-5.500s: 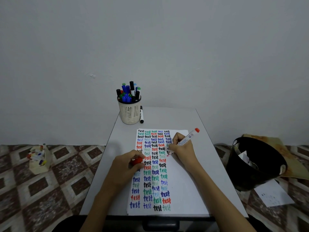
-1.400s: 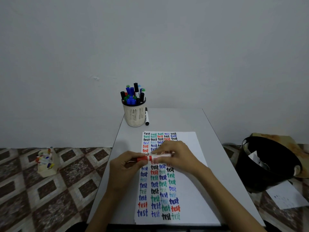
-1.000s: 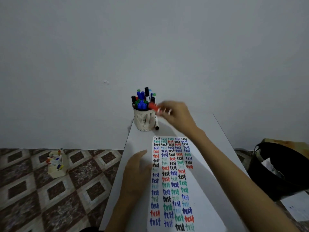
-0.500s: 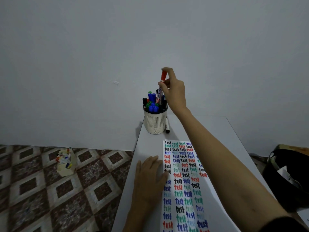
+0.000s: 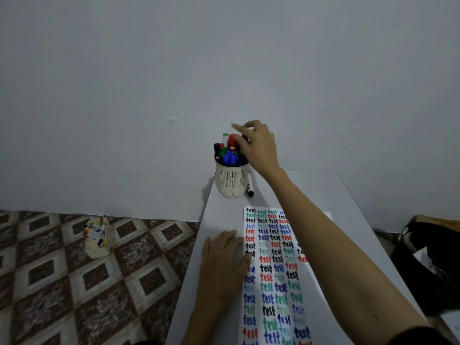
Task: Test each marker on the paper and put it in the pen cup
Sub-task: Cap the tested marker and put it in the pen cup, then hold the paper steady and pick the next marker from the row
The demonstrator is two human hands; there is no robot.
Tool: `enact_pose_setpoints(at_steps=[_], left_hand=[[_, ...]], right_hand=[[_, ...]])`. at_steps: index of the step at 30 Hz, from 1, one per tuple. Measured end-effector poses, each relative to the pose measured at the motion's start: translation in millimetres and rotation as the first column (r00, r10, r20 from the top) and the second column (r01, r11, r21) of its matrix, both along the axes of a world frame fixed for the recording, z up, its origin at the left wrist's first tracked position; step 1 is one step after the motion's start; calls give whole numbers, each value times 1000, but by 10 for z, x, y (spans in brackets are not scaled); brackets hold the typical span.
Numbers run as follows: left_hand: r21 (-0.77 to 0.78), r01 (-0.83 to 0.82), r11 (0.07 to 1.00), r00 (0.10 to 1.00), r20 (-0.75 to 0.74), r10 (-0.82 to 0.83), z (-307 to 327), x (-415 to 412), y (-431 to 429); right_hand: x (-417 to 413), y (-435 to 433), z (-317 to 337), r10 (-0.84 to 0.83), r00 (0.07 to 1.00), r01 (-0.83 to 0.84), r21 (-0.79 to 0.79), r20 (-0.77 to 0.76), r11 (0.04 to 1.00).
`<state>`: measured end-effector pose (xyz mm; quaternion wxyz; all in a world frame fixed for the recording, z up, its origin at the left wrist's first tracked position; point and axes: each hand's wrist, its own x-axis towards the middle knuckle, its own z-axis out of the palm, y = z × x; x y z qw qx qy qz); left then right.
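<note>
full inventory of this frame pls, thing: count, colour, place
pen cup: 1, cream, perforated, far end of table
markers in cup: several, caps blue, green, red, black; exact count unclear
red-capped marker: 1, upright in cup, beside right fingers
loose marker: 1, white with black cap, lying on table right of cup
paper: 1, white, rows of "test" in black, red, green, blue; on table
table: 1, light grey
small box: 1, cream, on tiled floor at left, holding colourful items
bin: 1, black, floor at right
left hand: flat at paper's left edge
right hand: fingers spread over cup, blurred, seems empty
</note>
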<state>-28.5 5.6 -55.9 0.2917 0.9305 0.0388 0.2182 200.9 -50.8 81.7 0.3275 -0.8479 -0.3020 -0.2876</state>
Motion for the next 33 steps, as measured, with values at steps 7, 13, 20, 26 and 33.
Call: enact_pose_setpoints(at_steps=[7, 13, 20, 26, 33], left_hand=[[-16, 5, 1000, 1000, -14, -5, 33, -1, -5], [-15, 15, 1000, 1000, -22, -15, 27, -1, -4], [-4, 12, 1000, 1000, -6, -12, 6, 11, 10], [-12, 21, 1000, 1000, -4, -21, -10, 2, 4], [-106, 13, 994, 999, 41, -8, 184, -87, -121]], right_hand=[[-88, -359, -668, -80, 855, 115, 37, -512, 993], [-281, -421, -1025, -192, 869, 58, -290, -456, 955], [-419, -561, -979, -127, 818, 268, 176, -561, 947], [-764, -939, -836, 222, 787, 363, 723, -576, 588], [-1568, -1192, -818, 528, 640, 173, 774, -559, 609]])
